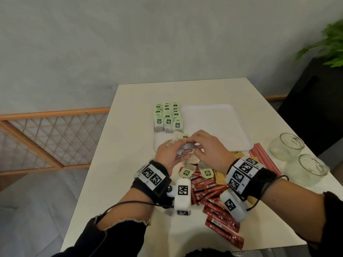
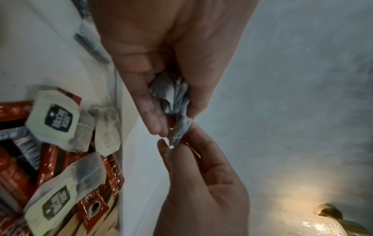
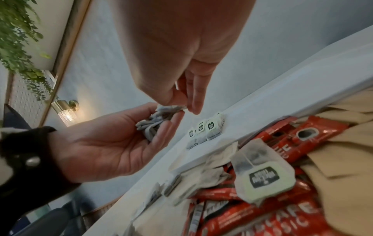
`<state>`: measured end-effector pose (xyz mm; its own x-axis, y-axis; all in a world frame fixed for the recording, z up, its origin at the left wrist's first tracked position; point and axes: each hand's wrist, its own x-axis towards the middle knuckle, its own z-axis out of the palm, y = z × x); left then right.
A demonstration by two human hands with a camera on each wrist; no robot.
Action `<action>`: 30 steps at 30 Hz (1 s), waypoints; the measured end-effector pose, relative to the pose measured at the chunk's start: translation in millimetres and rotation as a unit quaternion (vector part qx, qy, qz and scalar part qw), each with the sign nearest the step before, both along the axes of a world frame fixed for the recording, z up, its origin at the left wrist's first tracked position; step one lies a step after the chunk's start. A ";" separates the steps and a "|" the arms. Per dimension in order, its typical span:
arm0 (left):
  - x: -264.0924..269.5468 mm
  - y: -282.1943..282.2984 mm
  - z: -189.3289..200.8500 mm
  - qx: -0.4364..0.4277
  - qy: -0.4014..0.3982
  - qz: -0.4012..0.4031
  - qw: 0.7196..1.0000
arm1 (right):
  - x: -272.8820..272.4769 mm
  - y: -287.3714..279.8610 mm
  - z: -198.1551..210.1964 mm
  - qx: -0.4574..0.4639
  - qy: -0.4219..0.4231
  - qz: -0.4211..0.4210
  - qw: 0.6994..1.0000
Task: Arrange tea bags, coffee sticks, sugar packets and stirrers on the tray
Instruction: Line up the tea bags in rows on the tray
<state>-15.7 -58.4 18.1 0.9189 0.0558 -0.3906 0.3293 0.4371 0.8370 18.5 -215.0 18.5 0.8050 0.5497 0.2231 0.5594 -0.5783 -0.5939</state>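
You are cupping a bunch of grey paper tea bags (image 3: 155,126) in your left hand (image 1: 169,154) above the white plastic tray (image 1: 213,125), right hand (image 1: 208,145) fingers pinching one; be separating its string cleanly.

"NESCAFE CLASSIC" on red coffee sticks (image 1: 206,182); tea bag tags (image 1: 186,172) carry dark logo, unreadable.

Green-tagged tea bags (image 1: 168,117) stand in three rows on the white tray (image 1: 219,123) (left end); red coffee sticks (image 1: 213,193) lie heaped nearby.
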 end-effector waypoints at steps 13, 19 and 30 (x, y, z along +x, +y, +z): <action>27.6 24.8 -8.6 0.100 0.005 0.028 0.995 | 61.0 37.4 10.1 -0.019 0.097 -0.044 0.994; 44.8 49.9 -23.2 0.126 0.024 0.088 0.988 | 86.7 55.0 -4.0 0.023 0.179 -0.037 0.983; 76.2 78.6 -40.6 0.196 0.014 0.121 0.973 | 131.5 73.8 -20.1 -0.061 0.162 -0.033 0.984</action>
<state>60.5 20.2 -22.5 0.8496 0.4193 -0.3199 0.2812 0.1531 0.9474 150.1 -141.2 -1.5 0.8580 0.5004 -0.1162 0.3101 -0.6849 -0.6594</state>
